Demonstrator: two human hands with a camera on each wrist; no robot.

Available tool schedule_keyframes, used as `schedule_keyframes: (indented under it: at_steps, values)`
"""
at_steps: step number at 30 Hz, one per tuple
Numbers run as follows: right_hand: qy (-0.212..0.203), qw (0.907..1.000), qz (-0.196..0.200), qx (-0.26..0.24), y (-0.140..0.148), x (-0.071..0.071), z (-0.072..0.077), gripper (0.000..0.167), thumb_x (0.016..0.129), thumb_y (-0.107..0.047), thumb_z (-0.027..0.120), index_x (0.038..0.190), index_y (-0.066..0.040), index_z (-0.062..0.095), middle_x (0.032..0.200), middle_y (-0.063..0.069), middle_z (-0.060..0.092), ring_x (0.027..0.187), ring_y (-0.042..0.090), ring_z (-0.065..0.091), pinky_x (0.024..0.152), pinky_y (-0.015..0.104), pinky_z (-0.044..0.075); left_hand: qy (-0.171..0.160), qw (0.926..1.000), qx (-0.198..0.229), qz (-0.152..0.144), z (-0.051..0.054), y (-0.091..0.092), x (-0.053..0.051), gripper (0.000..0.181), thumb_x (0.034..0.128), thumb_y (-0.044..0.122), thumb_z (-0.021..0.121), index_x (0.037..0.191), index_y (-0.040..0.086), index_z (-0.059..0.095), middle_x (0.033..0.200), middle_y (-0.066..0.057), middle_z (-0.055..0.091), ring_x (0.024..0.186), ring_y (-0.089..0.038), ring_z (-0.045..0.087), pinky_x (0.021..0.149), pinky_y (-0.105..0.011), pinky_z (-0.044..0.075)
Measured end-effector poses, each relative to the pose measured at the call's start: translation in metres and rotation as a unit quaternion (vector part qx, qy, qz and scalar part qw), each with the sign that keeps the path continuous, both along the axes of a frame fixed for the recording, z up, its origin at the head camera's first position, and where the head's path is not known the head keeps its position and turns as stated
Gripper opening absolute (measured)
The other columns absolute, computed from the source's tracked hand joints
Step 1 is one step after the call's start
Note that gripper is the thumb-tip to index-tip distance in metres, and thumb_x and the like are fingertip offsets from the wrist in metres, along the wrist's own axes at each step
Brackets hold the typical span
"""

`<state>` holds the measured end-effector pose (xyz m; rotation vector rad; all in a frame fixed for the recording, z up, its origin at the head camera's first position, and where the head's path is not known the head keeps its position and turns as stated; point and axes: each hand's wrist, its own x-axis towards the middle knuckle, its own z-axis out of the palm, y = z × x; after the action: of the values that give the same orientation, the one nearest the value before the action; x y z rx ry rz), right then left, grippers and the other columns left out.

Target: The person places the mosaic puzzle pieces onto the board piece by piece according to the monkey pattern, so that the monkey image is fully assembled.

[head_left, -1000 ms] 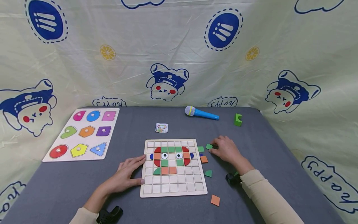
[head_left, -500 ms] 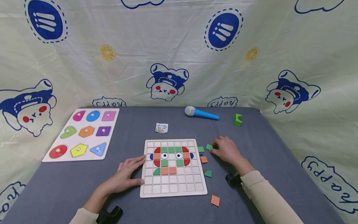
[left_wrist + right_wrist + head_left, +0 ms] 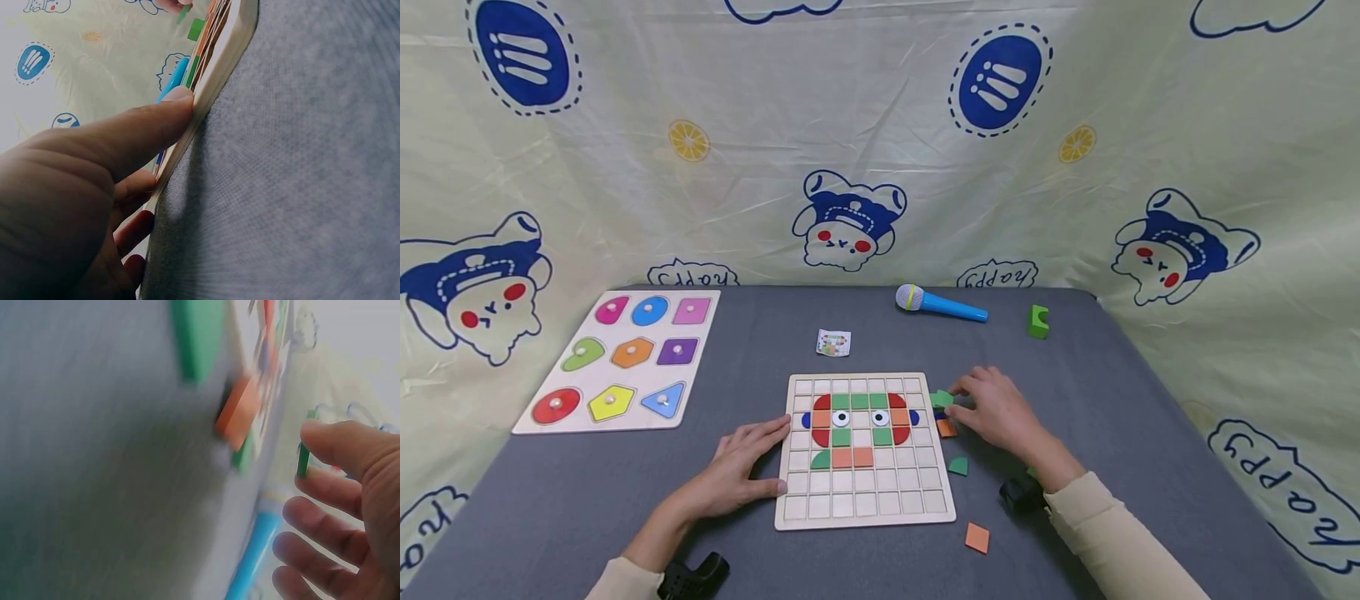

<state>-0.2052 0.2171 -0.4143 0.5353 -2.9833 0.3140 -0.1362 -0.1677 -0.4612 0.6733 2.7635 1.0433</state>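
Note:
My right hand (image 3: 1000,410) pinches a thin green tile (image 3: 304,460) between thumb and index finger, off the table just right of the grid board. My left hand (image 3: 737,468) touches the left edge of the wooden grid board (image 3: 867,505) with extended fingers and thumb. Red, green, orange and blue tiles and two eye tiles form a face pattern on the board, with a row of one green quarter-round tile (image 3: 822,459) and two orange tiles below. Beside the board lie an orange square tile (image 3: 947,428) and a green quarter-round tile (image 3: 958,466).
Another orange tile (image 3: 977,537) lies near the board's lower right corner. Behind the board are a small picture card (image 3: 833,342), a blue toy microphone (image 3: 951,307) and a green block (image 3: 1038,322). A shape puzzle board (image 3: 647,383) lies at left.
My right hand has moved left toward the board and lifted the green tile off the table. My left hand stays in place at the board's edge.

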Motion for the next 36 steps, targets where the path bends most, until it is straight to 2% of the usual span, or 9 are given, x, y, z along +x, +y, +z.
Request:
schedule_keyframes:
  at_steps: [10, 14, 19, 22, 27, 36]
  values:
    - [0.056, 0.9932, 0.101, -0.018, -0.045, 0.029, 0.003, 0.023, 0.078, -0.032, 0.075, 0.096, -0.017, 0.071, 0.092, -0.001, 0.061, 0.087, 0.015, 0.049, 0.078, 0.035, 0.042, -0.013, 0.9999, 0.003, 0.0, 0.001, 0.0, 0.0, 0.08, 0.0793, 0.037, 0.073, 0.146, 0.011, 0.037, 0.154, -0.004, 0.033, 0.132, -0.027, 0.031, 0.097, -0.05, 0.02]
    - [0.066, 0.9893, 0.129, -0.015, -0.065, 0.039, 0.0, 0.022, 0.077, -0.033, 0.076, 0.094, -0.019, 0.071, 0.09, -0.004, 0.061, 0.082, 0.011, 0.046, 0.073, 0.029, 0.04, -0.005, 1.0, 0.002, -0.003, 0.0, 0.0, 0.0, 0.079, 0.0799, 0.039, 0.072, 0.145, 0.01, 0.038, 0.153, -0.005, 0.034, 0.131, -0.028, 0.033, 0.096, -0.05, 0.021]
    - [0.083, 0.9784, 0.189, 0.0, -0.088, 0.05, -0.005, 0.02, 0.077, -0.035, 0.075, 0.091, -0.021, 0.071, 0.087, -0.006, 0.059, 0.082, 0.01, 0.046, 0.073, 0.027, 0.04, 0.008, 0.9999, 0.0, -0.007, -0.001, 0.0, 0.001, 0.078, 0.0806, 0.041, 0.071, 0.144, 0.009, 0.039, 0.152, -0.006, 0.035, 0.13, -0.029, 0.034, 0.095, -0.05, 0.022]
    - [0.073, 0.9739, 0.215, 0.005, -0.101, 0.055, -0.006, 0.019, 0.079, -0.037, 0.073, 0.091, -0.023, 0.071, 0.085, -0.007, 0.059, 0.083, 0.009, 0.047, 0.075, 0.027, 0.04, 0.012, 0.9999, -0.001, -0.006, -0.001, 0.0, 0.002, 0.078, 0.0805, 0.041, 0.071, 0.144, 0.009, 0.04, 0.152, -0.006, 0.036, 0.13, -0.029, 0.034, 0.094, -0.05, 0.022]
    - [0.036, 0.9735, 0.225, 0.022, -0.12, 0.06, -0.008, 0.022, 0.082, -0.042, 0.07, 0.096, -0.024, 0.071, 0.091, -0.009, 0.06, 0.088, 0.009, 0.048, 0.078, 0.026, 0.04, 0.011, 0.9999, -0.001, -0.006, 0.0, 0.0, 0.001, 0.077, 0.0806, 0.042, 0.071, 0.144, 0.009, 0.04, 0.152, -0.006, 0.036, 0.129, -0.029, 0.035, 0.094, -0.05, 0.023]
    - [0.052, 0.9714, 0.223, 0.063, -0.139, 0.063, -0.01, 0.02, 0.082, -0.042, 0.069, 0.094, -0.026, 0.072, 0.091, -0.009, 0.061, 0.089, 0.01, 0.047, 0.079, 0.027, 0.042, 0.015, 0.9998, 0.004, -0.009, -0.001, 0.0, 0.001, 0.076, 0.081, 0.039, 0.071, 0.144, 0.008, 0.041, 0.151, -0.007, 0.037, 0.129, -0.028, 0.035, 0.093, -0.049, 0.023]
